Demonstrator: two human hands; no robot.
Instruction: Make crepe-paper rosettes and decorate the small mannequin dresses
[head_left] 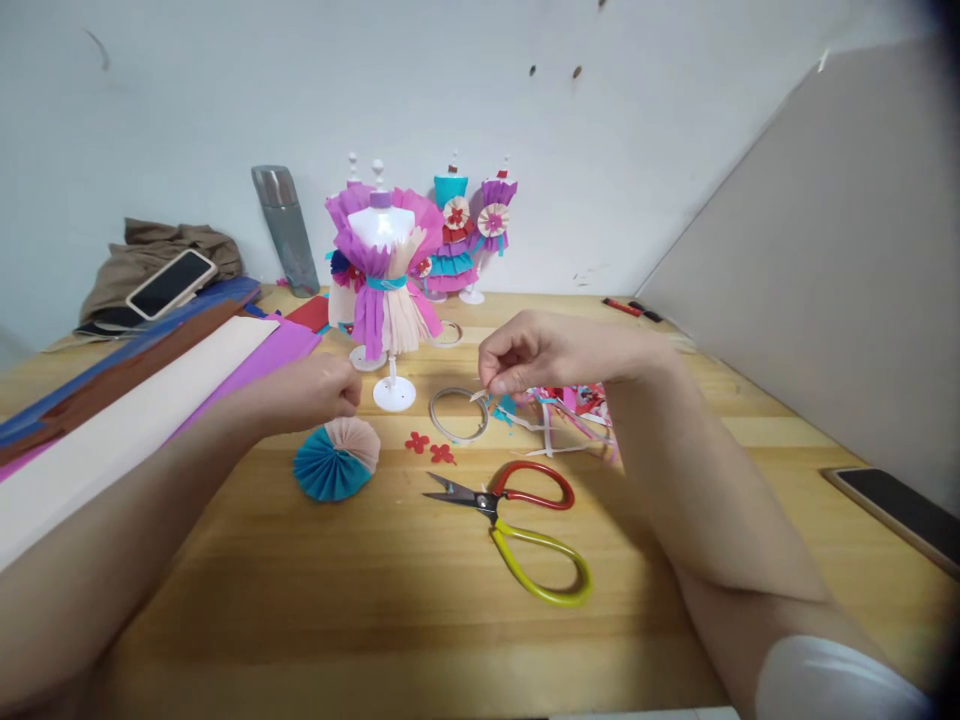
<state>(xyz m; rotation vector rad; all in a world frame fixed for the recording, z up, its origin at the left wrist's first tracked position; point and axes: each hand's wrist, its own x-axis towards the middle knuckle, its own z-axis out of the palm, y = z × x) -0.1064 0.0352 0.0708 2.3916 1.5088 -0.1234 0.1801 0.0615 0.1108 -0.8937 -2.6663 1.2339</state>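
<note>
My right hand (525, 352) is closed in a pinch on a small pale strip (478, 397), just above a thin ring-shaped roll (433, 415) that looks like tape. My left hand (326, 388) has its fingers curled downward, and whatever may be in them is hidden. Below it lies a pleated paper rosette (334, 470), part blue and part pale peach. Two red paper flowers (442, 454) rest between the rosette and the scissors (487, 500), whose blades are apart. Behind my hands stands a mini dress form (395, 300) in purple and peach crepe paper with a blue waistband.
More dressed forms (451, 230) stand by the wall, near a grey bottle (289, 235). Crepe paper sheets (172, 400) fill the left side, with a phone (171, 283) on brown cloth behind. Paper scraps (581, 402) lie behind my right wrist; another phone (900, 510) is at right.
</note>
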